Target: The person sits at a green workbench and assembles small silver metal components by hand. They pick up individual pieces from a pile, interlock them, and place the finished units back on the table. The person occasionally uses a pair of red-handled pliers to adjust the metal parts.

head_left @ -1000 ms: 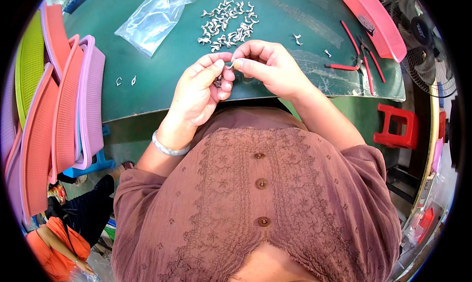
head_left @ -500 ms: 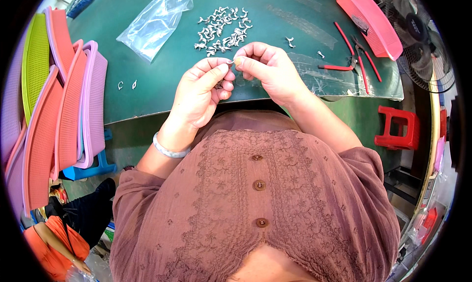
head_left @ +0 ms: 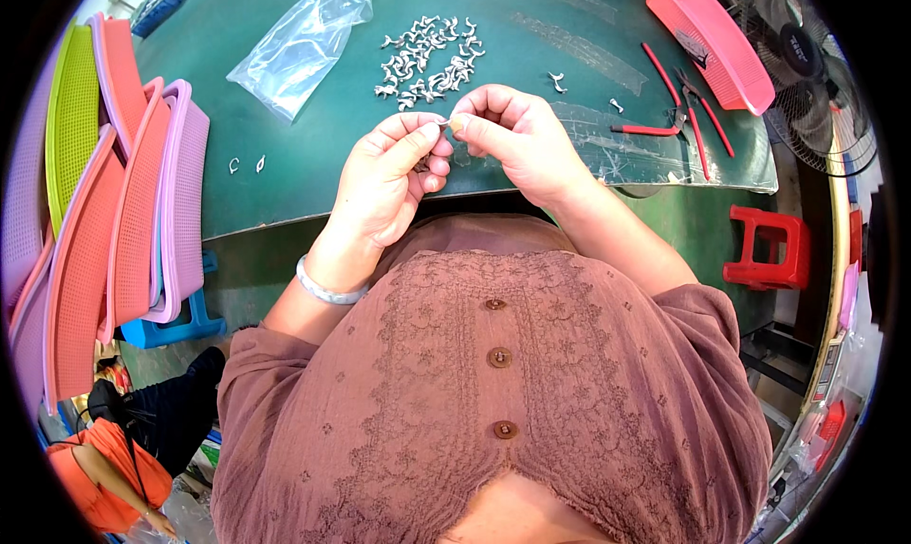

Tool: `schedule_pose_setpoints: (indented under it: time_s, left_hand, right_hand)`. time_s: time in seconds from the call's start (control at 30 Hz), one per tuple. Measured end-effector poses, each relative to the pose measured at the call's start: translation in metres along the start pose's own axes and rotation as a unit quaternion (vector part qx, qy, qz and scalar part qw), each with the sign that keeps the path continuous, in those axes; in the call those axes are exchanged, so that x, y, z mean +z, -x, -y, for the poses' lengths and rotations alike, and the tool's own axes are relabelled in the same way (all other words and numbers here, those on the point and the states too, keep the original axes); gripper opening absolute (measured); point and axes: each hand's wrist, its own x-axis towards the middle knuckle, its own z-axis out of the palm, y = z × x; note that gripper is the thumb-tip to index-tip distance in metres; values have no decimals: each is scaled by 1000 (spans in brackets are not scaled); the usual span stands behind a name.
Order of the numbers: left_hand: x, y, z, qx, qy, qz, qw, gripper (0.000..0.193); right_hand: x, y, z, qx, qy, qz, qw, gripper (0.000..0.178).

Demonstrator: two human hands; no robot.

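Over the near edge of the green table (head_left: pixel 531 60), my two hands meet at their fingertips. My left hand (head_left: pixel 389 169) is closed, its thumb and forefinger pinching a small silver metal piece (head_left: pixel 443 122). More dark metal bits (head_left: pixel 422 164) show under its curled fingers, partly hidden. My right hand (head_left: pixel 527 145) pinches at the other end of the piece; something yellowish covers its thumb tip. Just beyond lies a loose pile of small curved silver metal pieces (head_left: pixel 418 60). A few similar pieces (head_left: pixel 557 82) lie apart to the right.
Red-handled pliers (head_left: pixel 678 117) lie at the right, beside a pink plastic basket (head_left: pixel 712 46). A clear plastic bag (head_left: pixel 304 50) is at the far left. Stacked coloured baskets (head_left: pixel 133 212) stand left of the table. Right are a fan (head_left: pixel 807 79) and a red stool (head_left: pixel 767 248). A person (head_left: pixel 109 478) is lower left.
My right hand's fingers have shifted very slightly at the pinched piece. Otherwise my hands and the things on the table stay in place; the view has moved a little.
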Motion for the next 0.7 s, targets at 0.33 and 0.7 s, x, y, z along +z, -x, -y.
schedule_pose_setpoints:
  time_s: [0.33, 0.7]
  left_hand:
    - [1, 1, 1, 2, 6, -6, 1000, 9]
    - [4, 4, 3, 8, -1, -13, 1000, 11]
  right_hand:
    - [0, 2, -4, -1, -12, 6, 1000, 9]
    - [3, 5, -4, -21, 7, 0, 1000, 11]
